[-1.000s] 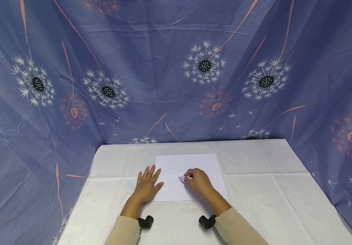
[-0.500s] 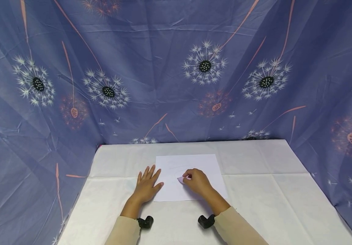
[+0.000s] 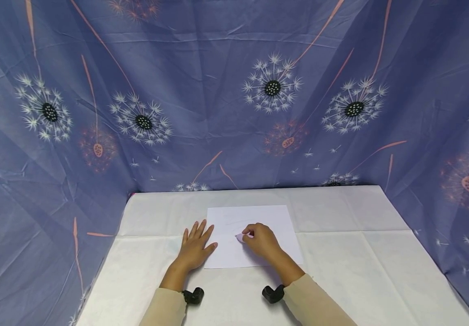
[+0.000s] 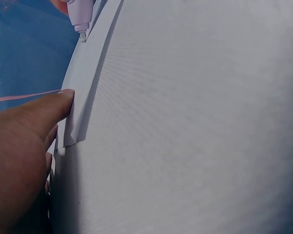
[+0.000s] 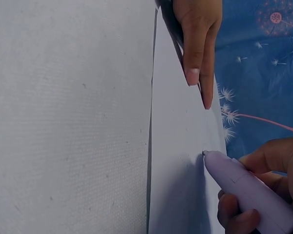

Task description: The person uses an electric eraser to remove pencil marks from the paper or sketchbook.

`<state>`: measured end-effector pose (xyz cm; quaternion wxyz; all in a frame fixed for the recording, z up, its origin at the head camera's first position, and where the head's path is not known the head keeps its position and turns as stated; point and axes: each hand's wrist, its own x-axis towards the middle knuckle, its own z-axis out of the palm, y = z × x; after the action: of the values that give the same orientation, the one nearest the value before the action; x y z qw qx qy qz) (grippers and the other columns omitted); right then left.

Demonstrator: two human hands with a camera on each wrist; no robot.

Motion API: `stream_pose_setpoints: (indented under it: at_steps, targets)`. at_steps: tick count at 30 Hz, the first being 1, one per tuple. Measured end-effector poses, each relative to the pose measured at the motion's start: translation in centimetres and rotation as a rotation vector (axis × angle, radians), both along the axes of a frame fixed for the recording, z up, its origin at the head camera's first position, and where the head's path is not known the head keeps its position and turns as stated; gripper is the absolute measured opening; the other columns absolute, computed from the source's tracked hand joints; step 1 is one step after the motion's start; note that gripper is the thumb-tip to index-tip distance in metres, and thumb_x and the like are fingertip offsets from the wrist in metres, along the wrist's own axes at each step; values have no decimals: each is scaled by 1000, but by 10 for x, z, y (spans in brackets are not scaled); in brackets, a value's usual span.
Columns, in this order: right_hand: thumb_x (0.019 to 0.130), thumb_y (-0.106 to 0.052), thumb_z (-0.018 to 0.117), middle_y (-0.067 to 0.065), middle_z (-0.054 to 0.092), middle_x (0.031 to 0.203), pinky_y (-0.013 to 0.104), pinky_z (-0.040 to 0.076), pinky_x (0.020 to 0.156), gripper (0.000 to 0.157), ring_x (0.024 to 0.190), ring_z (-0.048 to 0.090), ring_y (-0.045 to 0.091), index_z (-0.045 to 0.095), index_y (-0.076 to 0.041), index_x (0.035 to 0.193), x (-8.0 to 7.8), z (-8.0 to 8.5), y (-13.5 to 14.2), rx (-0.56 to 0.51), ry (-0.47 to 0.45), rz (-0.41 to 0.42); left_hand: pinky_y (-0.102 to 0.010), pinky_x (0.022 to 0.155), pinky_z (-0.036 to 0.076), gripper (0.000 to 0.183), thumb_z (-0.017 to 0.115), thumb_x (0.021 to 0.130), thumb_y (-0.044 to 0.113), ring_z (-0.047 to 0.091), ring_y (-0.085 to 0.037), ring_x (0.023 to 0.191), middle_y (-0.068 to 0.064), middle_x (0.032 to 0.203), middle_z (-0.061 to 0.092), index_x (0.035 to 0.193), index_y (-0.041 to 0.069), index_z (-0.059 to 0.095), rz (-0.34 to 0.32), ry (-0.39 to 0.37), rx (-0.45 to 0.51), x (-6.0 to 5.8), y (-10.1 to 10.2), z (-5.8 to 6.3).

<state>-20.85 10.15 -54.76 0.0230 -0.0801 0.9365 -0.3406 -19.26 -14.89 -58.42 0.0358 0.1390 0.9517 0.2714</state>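
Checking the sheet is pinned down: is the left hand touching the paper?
Touching. The left wrist view shows the left hand with a fingertip on the paper edge.

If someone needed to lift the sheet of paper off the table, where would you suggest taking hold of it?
Probably at the far right corner of the sheet of paper, coming from the right. It lies flat on the table; the left hand presses its left edge, and the right hand holds the pen mid-sheet.
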Motion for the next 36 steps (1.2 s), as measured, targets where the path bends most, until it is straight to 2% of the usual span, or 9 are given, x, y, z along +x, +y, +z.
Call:
stream_pose_setpoints:
  at_steps: [24,36]
  targets:
    - [87,-18,72,5,70,93,40,53,83,7,91,63,18,77,-16,92,-7,0,-6,0,-2,40,-66,124,0,62,56,102,41,10,-42,158,-16,169,20,156,14,40,3,-2,-2,-1,-1,-1]
    - [88,-19,72,5,71,96,41,53,84,8,93,64,20,78,-19,92,-13,-2,-9,-24,-14,-2,-66,124,-1,63,55,102,42,9,-42,158,-16,169,20,156,14,41,5,1,0,-2,-2,-3]
